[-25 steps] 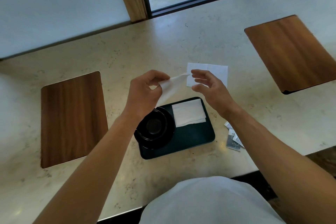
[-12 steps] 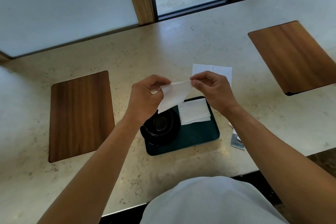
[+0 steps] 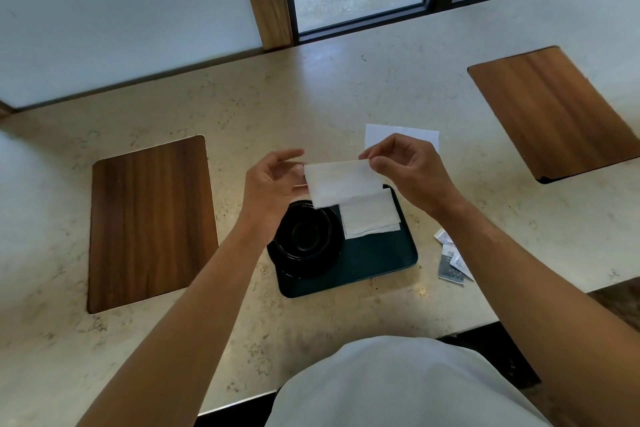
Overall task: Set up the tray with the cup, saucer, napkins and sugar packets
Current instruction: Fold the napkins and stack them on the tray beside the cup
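Spanning both hands, a napkin (image 3: 341,181) hangs above the tray (image 3: 381,256).

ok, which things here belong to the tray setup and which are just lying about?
Part of the job:
- dark tray
- black cup on black saucer
- held napkin, both hands
- folded napkin on tray
- spare napkin on counter
- sugar packets beside tray

Just lying about:
- left wooden board
- right wooden board

A pale stone counter (image 3: 311,107) fills the frame. At centre lies a dark tray (image 3: 374,260); sugar packets (image 3: 450,260) lie just right of it, a white napkin (image 3: 384,133) above it. Wood panels sit at left (image 3: 149,222) and upper right (image 3: 554,111).
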Available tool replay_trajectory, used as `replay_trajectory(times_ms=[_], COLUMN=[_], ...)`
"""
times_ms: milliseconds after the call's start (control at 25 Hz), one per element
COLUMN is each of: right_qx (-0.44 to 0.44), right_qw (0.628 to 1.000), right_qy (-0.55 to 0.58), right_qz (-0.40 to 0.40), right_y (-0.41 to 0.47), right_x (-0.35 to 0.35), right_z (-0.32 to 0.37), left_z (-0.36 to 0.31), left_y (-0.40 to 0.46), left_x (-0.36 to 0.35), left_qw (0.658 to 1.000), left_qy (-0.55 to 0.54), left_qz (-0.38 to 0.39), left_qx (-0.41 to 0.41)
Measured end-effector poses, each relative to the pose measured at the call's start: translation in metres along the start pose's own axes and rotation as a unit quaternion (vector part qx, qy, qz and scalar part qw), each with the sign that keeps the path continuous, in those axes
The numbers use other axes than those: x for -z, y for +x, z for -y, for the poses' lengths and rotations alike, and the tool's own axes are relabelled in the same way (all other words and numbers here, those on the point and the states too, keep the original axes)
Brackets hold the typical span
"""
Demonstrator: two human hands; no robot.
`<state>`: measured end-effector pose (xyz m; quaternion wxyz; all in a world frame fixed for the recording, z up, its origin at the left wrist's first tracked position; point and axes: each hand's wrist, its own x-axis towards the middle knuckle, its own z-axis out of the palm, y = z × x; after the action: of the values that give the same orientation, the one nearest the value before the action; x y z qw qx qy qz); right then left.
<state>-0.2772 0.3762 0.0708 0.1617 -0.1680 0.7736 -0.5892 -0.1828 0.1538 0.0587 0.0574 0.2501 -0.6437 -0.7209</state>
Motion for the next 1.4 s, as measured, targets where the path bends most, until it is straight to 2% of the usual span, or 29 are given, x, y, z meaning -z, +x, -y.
replay_trajectory(times_ms=[80,160,240,400,480,560,720,800,920,1120,1240,1400], right_qx=[-0.011,-0.018,-0.032,-0.070,-0.095,-0.130,-0.241,-0.273,-0.303,-0.308,-0.312,-0.322], right_qw=[1.000,1.000,0.999,0.996,0.994,0.989,0.935,0.917,0.914,0.929,0.939,0.943], right_qy=[0.000,-0.007,-0.018,-0.002,0.020,0.070,0.259,0.289,0.269,0.205,0.141,0.069], right_qz=[0.011,0.016,0.030,0.049,0.042,0.027,0.021,0.024,0.011,-0.019,-0.026,-0.051], right_y=[-0.001,0.000,0.000,0.001,0.003,0.005,0.002,-0.002,-0.002,0.008,0.009,0.006], right_x=[0.003,0.005,0.005,0.006,0.008,0.009,0.005,0.001,-0.002,0.003,0.002,-0.001], right_z=[0.002,0.004,0.005,0.001,-0.005,-0.013,-0.034,-0.046,-0.061,-0.084,-0.100,-0.120], left_z=[0.005,0.008,0.009,0.012,0.014,0.016,0.023,0.027,0.032,0.042,0.048,0.055], left_y=[-0.001,0.000,0.001,0.003,0.004,0.006,0.012,0.014,0.022,0.038,0.051,0.064], left_x=[0.000,0.000,-0.002,-0.011,-0.014,-0.017,-0.030,-0.039,-0.054,-0.071,-0.077,-0.083], left_qw=[0.991,0.983,0.982,0.971,0.971,0.977,0.983,0.983,0.979,0.974,0.967,0.926], left_qy=[-0.093,-0.103,-0.064,0.102,0.107,0.061,-0.002,-0.014,-0.003,0.053,0.158,0.332], left_qz=[0.020,0.052,0.102,0.193,0.191,0.172,0.113,0.080,0.030,0.027,0.031,0.089], left_qx=[0.094,0.141,0.147,0.096,0.092,0.108,0.144,0.166,0.201,0.220,0.200,0.156])
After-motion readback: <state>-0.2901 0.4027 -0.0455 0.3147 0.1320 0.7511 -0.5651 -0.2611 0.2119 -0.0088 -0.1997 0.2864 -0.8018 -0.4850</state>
